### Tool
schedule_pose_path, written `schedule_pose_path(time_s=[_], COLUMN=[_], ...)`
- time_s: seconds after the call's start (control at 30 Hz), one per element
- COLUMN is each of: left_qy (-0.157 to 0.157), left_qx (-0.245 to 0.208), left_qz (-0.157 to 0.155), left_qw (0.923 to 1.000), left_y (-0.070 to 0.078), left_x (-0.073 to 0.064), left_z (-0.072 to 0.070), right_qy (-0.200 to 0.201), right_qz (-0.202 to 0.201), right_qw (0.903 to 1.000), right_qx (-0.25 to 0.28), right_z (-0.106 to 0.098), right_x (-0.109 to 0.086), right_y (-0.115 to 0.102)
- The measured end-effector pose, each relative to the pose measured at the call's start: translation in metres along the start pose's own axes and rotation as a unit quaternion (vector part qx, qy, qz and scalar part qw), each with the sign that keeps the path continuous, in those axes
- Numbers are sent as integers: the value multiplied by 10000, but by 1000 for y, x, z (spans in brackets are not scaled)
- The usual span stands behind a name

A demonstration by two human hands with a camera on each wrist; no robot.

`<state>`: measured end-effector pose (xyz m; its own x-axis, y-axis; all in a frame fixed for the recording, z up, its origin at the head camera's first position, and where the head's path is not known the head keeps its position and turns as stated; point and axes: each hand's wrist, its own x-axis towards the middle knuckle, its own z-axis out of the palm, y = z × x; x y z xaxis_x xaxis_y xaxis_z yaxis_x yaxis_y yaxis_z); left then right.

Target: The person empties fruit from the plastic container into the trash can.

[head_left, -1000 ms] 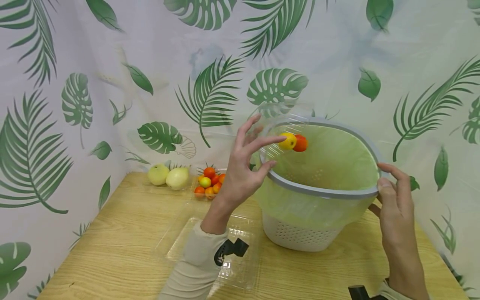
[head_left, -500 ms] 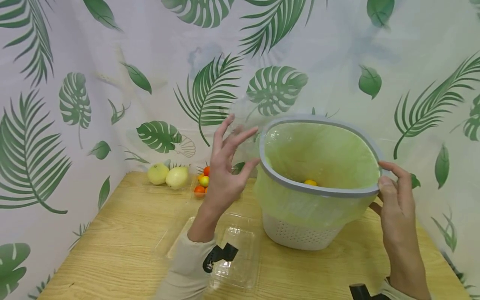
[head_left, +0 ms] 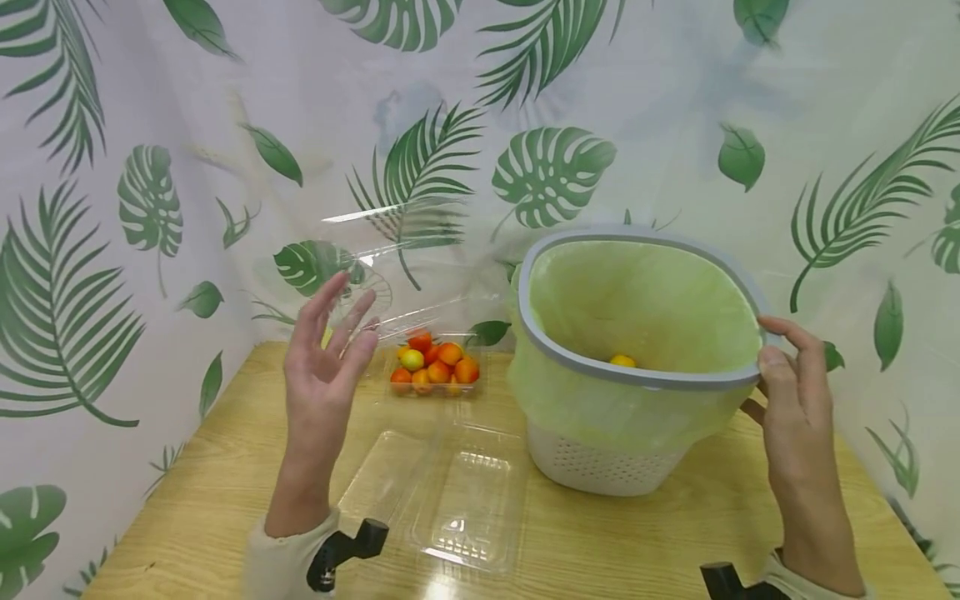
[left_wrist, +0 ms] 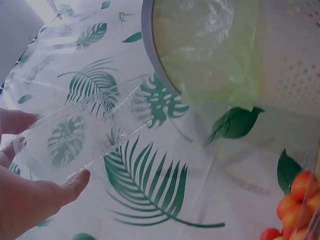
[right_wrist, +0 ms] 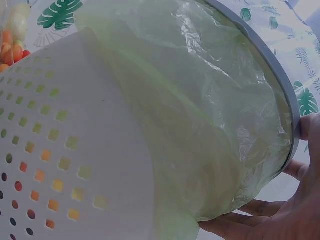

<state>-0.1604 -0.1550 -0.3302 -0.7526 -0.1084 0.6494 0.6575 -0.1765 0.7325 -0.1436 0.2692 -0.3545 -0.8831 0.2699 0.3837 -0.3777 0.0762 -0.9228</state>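
Observation:
My left hand (head_left: pixel 322 392) holds a clear plastic container (left_wrist: pixel 95 130) between thumb and fingers, left of the bin. Nothing shows inside this see-through container. My right hand (head_left: pixel 798 425) grips the grey rim (head_left: pixel 645 382) of a white perforated bin (head_left: pixel 600 462) at its right side, thumb on the near edge. A thin green bag (head_left: pixel 600 408) lines the bin and is folded over its outside. Low in the bin a yellow fruit (head_left: pixel 622 361) is partly visible. Through the holes in the right wrist view, orange and yellow patches show.
Behind, another clear box holds several small orange and red tomatoes (head_left: pixel 450 354). An open clear plastic clamshell (head_left: pixel 468 508) lies on the wooden table (head_left: pixel 202 517) in front of the bin. Pale fruit (right_wrist: pixel 19 22) shows at the back; a leaf-print curtain (head_left: pixel 555 175) surrounds the table.
A yellow and a red fruit dropped from the tipped container into the bin. My left hand then drew the container left, away from the bin. My right hand stayed on the rim.

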Motion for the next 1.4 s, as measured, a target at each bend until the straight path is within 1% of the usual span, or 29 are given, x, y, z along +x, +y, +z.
schedule_pose_path(time_s=[0.1, 0.2, 0.3, 0.37, 0.53, 0.67, 0.77, 0.9, 1.0, 1.07, 1.17, 1.27, 1.33, 1.4], left_qy=[151, 199, 146, 100, -27, -6, -4, -26, -81, -141, -226, -232, -197, -92], left_qx=[215, 412, 752, 784, 421, 425, 343, -95, -422, -521, -461, -429, -370, -233], left_qz=[-268, -616, -1089, -1328, -1664, -2037, -2213, -2497, -2713, -2830, -2983, -3127, -3227, -3395], left_qw=[9993, 9971, 9911, 9880, 9852, 9781, 9746, 9683, 9615, 9576, 9531, 9486, 9456, 9403], left_y=[7, 11, 11, 8, 0, -6, -14, -26, -36, -42, -47, -51, -53, -53], left_x=[-4, -10, -15, -16, -18, -22, -27, -37, -45, -50, -57, -65, -68, -71], left_z=[-27, -53, -76, -91, -131, -158, -181, -215, -233, -242, -254, -263, -268, -271], right_qy=[-9, -5, 45, 69, -4, -3, 53, 181, 288, 318, 313, 314, 308, 310], right_qz=[3, 22, 46, 55, 46, 51, 104, 170, 183, 189, 176, 133, 98, 75], right_qw=[10000, 9999, 9998, 9998, 10000, 10000, 9999, 9996, 9992, 9992, 9993, 9994, 9993, 9993], right_qx=[-22, -114, -175, -184, -86, 1, -9, -162, -228, -148, -68, -107, -161, -203], right_z=[2, 2, 1, 0, 0, -1, 0, 5, 4, 4, 4, 5, 6, 7], right_x=[0, 0, 0, 0, 2, 3, 3, 3, 3, 2, 2, 2, 3, 3], right_y=[1, 2, 2, 2, 2, 3, 3, 3, 3, 3, 4, 4, 4, 3])
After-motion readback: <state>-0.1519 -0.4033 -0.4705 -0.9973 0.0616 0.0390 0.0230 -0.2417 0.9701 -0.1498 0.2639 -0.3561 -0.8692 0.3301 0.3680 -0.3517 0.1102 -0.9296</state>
